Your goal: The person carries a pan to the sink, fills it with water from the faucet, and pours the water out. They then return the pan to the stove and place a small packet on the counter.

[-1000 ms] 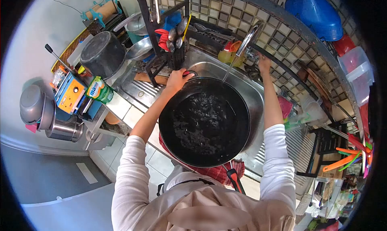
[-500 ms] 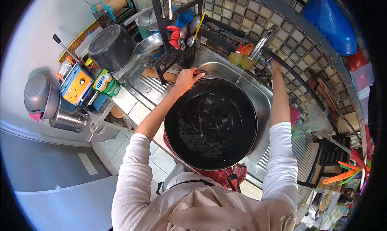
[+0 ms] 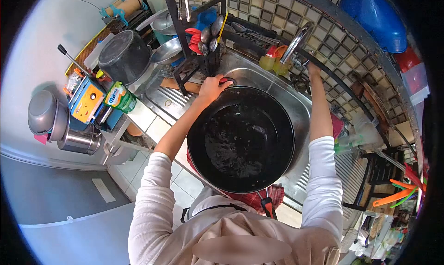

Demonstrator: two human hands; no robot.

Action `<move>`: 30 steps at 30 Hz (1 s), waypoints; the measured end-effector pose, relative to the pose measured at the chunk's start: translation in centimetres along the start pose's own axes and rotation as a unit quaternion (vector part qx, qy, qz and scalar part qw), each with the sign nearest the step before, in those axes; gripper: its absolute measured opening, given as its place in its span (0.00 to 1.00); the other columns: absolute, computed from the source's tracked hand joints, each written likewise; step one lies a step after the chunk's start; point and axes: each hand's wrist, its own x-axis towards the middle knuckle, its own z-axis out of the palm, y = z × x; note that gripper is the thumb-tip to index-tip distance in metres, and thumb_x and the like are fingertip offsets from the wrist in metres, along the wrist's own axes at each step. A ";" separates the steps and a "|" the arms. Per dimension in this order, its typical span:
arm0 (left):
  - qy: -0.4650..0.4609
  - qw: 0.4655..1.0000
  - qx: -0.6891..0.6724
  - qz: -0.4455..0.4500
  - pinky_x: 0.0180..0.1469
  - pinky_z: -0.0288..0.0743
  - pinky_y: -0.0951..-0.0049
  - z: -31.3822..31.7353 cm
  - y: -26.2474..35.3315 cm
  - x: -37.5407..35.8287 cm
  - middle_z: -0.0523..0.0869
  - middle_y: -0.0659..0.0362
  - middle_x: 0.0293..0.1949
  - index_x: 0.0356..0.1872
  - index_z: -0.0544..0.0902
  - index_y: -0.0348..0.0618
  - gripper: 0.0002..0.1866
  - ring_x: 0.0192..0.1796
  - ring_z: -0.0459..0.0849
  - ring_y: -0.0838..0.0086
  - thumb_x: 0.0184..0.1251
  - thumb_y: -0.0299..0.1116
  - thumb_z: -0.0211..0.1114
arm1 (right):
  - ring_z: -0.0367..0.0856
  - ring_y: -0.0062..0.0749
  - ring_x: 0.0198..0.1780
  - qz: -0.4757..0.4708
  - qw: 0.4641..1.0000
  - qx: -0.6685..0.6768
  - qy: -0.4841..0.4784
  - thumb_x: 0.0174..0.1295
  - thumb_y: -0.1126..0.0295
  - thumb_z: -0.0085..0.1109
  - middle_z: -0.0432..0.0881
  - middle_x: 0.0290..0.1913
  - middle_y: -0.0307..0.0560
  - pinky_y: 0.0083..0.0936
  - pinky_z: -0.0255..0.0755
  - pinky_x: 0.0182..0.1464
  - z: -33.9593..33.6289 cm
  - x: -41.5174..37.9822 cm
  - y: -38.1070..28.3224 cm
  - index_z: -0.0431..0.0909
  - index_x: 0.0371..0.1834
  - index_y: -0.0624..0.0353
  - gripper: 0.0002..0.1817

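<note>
A large black pan with some water in it rests over the near side of the steel sink. My left hand is closed around the pan's small red-and-black far handle. The long handle points back toward my body, over a red cloth. My right hand reaches to the wall beside the base of the faucet; its fingers are mostly hidden and too small to read. Below the spout, a thin stream of water shows faintly.
Left of the sink are a dark pot, a green pouch and a rack with spoons. Yellow bottles stand behind the basin. A clear green-tinted bottle lies on the right drainboard.
The view has shifted slightly. The water stream under the spout looks fainter. My left hand stays on the pan handle and my right hand stays by the faucet.
</note>
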 end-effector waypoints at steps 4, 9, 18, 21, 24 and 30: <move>-0.001 1.000 0.013 0.001 0.34 0.72 0.59 -0.3 0.3 -0.1 0.79 0.45 0.23 0.30 0.76 0.37 0.23 0.32 0.78 0.51 0.52 0.52 0.58 | 0.66 0.43 0.56 -0.027 0.993 -0.088 0.068 0.59 0.49 0.42 0.69 0.54 0.50 0.31 0.60 0.54 0.0 -2.0 -0.7 0.70 0.51 0.58 0.26; -0.006 1.000 0.027 0.000 0.34 0.72 0.59 -0.4 0.3 0.0 0.79 0.45 0.24 0.31 0.77 0.37 0.24 0.31 0.78 0.51 0.52 0.53 0.58 | 0.68 0.42 0.53 -0.045 0.994 -0.099 0.019 0.58 0.55 0.45 0.70 0.52 0.51 0.30 0.64 0.51 -0.3 -2.3 1.7 0.68 0.52 0.59 0.24; -0.012 1.000 0.005 -0.013 0.37 0.71 0.57 -0.1 0.1 0.1 0.79 0.42 0.25 0.33 0.78 0.39 0.23 0.34 0.78 0.50 0.51 0.52 0.59 | 0.71 0.21 0.35 -0.046 0.967 -0.034 -0.250 0.52 0.64 0.56 0.70 0.47 0.48 0.21 0.68 0.37 -9.3 -25.6 -0.4 0.62 0.54 0.62 0.27; -0.007 1.000 0.015 -0.006 0.37 0.70 0.57 -0.2 0.0 0.0 0.78 0.41 0.26 0.32 0.78 0.38 0.23 0.35 0.77 0.49 0.50 0.52 0.60 | 0.69 0.21 0.35 -0.106 0.927 -0.106 -0.345 0.53 0.61 0.56 0.68 0.45 0.46 0.22 0.67 0.39 -11.8 -34.1 2.3 0.61 0.55 0.61 0.28; -0.006 1.000 -0.001 0.002 0.36 0.71 0.57 -0.1 -0.2 0.2 0.78 0.42 0.27 0.30 0.78 0.38 0.23 0.34 0.77 0.49 0.50 0.52 0.60 | 0.69 0.22 0.35 -0.091 0.939 -0.130 -0.304 0.54 0.60 0.56 0.65 0.47 0.47 0.23 0.66 0.42 -13.5 -42.3 0.4 0.58 0.56 0.61 0.29; -0.005 0.999 0.029 0.014 0.35 0.71 0.56 -0.3 -0.2 0.1 0.78 0.41 0.26 0.30 0.78 0.37 0.24 0.33 0.78 0.49 0.51 0.53 0.58 | 0.73 0.23 0.22 0.273 0.869 0.092 -0.402 0.56 0.58 0.54 0.72 0.24 0.42 0.18 0.68 0.22 -13.1 -50.4 1.0 0.61 0.51 0.64 0.25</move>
